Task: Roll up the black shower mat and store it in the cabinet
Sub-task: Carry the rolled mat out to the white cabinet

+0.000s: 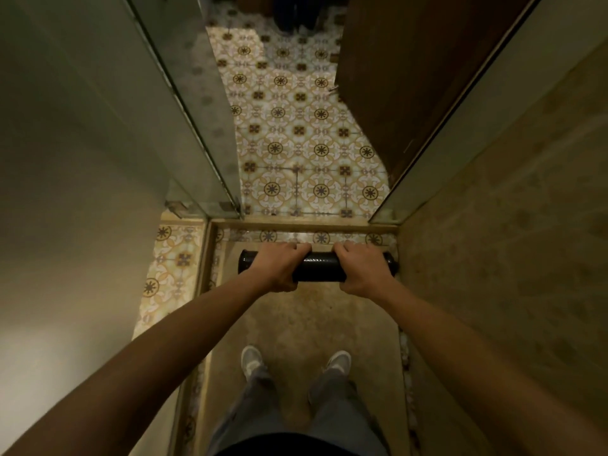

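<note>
Gripping the rolled mat crosswise, the left hand and right hand are clamping around it, probably keeping the roll from springing open.

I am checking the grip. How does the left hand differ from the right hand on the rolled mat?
The left hand grips nearer the rolled black mat's left end; the right hand grips nearer its right end. More mat shows beyond the left hand. Both wrap over the roll, knuckles up.

My left hand and right hand grip the rolled black mat crosswise near the shower curb.
</note>
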